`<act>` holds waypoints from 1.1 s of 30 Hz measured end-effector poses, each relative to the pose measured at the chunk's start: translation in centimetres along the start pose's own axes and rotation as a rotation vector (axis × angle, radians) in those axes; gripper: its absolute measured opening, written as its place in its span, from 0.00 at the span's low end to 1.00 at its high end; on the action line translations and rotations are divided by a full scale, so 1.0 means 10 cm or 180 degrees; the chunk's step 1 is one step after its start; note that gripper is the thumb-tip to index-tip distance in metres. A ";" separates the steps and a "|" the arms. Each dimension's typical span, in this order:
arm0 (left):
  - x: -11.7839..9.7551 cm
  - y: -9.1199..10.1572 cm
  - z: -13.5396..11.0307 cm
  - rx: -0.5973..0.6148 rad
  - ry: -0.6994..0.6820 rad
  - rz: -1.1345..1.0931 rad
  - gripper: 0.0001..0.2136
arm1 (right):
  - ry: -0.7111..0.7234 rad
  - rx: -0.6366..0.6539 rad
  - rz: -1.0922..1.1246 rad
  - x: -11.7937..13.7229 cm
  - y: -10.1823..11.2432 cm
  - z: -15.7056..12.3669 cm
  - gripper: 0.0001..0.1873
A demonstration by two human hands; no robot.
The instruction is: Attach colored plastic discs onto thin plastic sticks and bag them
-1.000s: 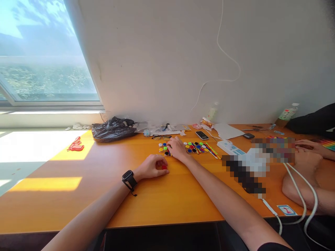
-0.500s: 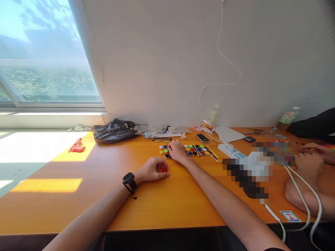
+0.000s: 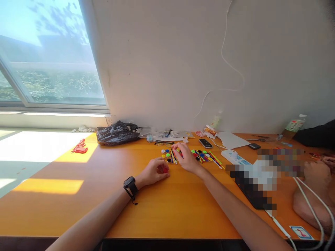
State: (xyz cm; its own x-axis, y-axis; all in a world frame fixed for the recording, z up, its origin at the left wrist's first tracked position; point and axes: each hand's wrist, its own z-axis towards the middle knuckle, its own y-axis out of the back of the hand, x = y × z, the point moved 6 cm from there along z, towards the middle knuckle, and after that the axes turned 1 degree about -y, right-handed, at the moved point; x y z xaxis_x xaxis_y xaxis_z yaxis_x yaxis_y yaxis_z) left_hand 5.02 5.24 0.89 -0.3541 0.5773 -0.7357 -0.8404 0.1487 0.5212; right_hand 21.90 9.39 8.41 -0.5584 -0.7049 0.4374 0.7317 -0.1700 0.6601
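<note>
My left hand (image 3: 154, 170) rests low over the table, fingers curled round a small red plastic piece (image 3: 165, 170), its shape partly covered. Beyond it my right hand (image 3: 186, 159) hovers over a row of small coloured plastic pieces. Its bent fingers and thumb have a gap between them, and nothing plainly shows in its grasp. Thin coloured sticks (image 3: 173, 156) lie just under and left of its fingertips. Round coloured discs (image 3: 163, 156) stand left of these sticks. More discs (image 3: 203, 153) and sticks (image 3: 216, 160) lie right of the right hand, which hides the row's middle.
Eyeglasses (image 3: 164, 143), a black plastic bag (image 3: 117, 133) and a dark phone-like device (image 3: 205, 143) lie toward the wall. A red toy gun (image 3: 80, 146) is at the left. A power strip (image 3: 235, 157) and white cables run at the right, near another person's arm (image 3: 306, 198).
My right hand has drawn back and right from the discs, uncovering sticks beside them. My left hand stays with the red piece, its fingers curled closer round it. The view has shifted slightly.
</note>
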 end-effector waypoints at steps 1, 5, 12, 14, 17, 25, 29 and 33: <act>0.01 -0.01 0.00 0.0017 0.0034 -0.0048 0.07 | -0.0077 0.0134 0.0242 -0.01 -0.03 -0.07 0.07; 0.04 -0.03 0.00 0.0029 0.0292 -0.0318 0.12 | -0.0525 0.0597 0.0864 -0.07 -0.18 -0.31 0.09; 0.07 -0.01 0.00 -0.0004 0.0554 -0.0563 0.14 | -0.0671 0.0552 0.1144 -0.04 -0.26 -0.39 0.13; 0.08 -0.01 0.00 -0.0013 0.0603 -0.0610 0.16 | -0.0750 0.0522 0.1163 -0.06 -0.28 -0.40 0.14; 0.06 -0.01 0.01 0.0000 0.0595 -0.0690 0.18 | -0.0794 0.0523 0.1082 -0.10 -0.33 -0.40 0.15; 0.01 -0.02 0.05 0.0036 0.0375 -0.0979 0.24 | -0.0615 0.0480 0.1185 -0.10 -0.42 -0.43 0.11; -0.03 -0.04 0.06 0.0075 0.0363 -0.1050 0.24 | -0.0653 0.0443 0.1375 -0.04 -0.42 -0.45 0.09; -0.09 -0.02 0.08 -0.0022 0.0409 -0.1213 0.24 | -0.0800 0.0456 0.1385 -0.03 -0.40 -0.45 0.12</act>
State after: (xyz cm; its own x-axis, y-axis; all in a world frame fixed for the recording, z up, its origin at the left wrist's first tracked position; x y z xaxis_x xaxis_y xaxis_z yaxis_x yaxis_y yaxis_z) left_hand 5.84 5.32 1.72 -0.0647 0.3767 -0.9241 -0.9240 0.3270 0.1980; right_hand 20.90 7.21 2.93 -0.3041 -0.4992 0.8114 0.8659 0.2102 0.4539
